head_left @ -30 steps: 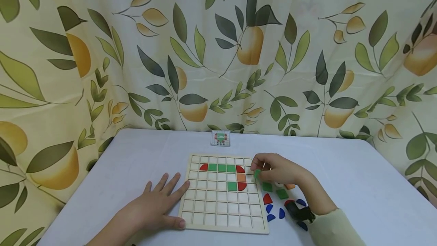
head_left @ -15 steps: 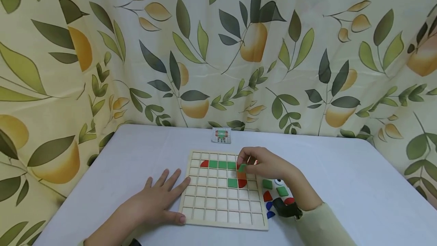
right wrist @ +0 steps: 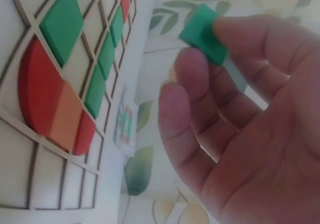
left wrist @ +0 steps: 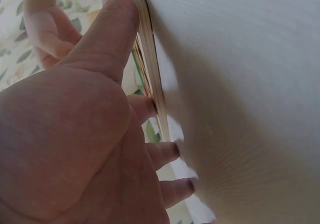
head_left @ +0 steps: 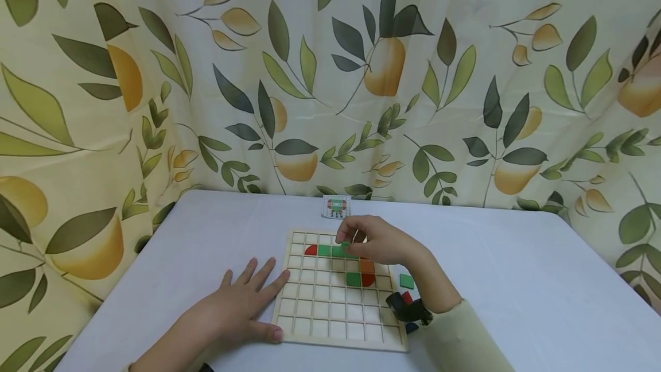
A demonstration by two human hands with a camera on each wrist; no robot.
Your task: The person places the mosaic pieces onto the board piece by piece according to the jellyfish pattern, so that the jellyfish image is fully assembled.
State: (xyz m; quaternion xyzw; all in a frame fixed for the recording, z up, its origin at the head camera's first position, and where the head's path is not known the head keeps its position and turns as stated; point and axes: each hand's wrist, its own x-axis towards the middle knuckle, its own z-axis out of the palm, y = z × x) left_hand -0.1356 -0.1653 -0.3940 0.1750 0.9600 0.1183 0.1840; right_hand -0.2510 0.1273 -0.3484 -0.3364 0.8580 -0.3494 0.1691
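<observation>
My right hand [head_left: 379,240] hovers over the upper part of a wooden grid board [head_left: 320,309]. Thumb and fingertips pinch a green square tile [right wrist: 202,34], held above the board's surface. On the board lie a row of green tiles [right wrist: 106,57], a red rounded tile [head_left: 311,250] at the row's left end, an orange tile [head_left: 366,267], a red rounded tile [head_left: 368,280] below it, and a lone green tile [head_left: 353,279]. Part of the row is hidden behind the right hand. With fingers spread, my left hand [head_left: 240,303] rests on the table, thumb and index fingertip touching the board's left edge.
A small picture card [head_left: 336,206] lies beyond the board, near the table's back edge. Right of the board are a loose green tile [head_left: 407,281] and a blue piece [head_left: 411,328]; other pieces are hidden by the right arm. A patterned curtain [head_left: 330,102] hangs behind.
My right hand has carried the green tile leftward, from the board's right edge to above the row of green tiles. The left hand has stayed at the board's left edge.
</observation>
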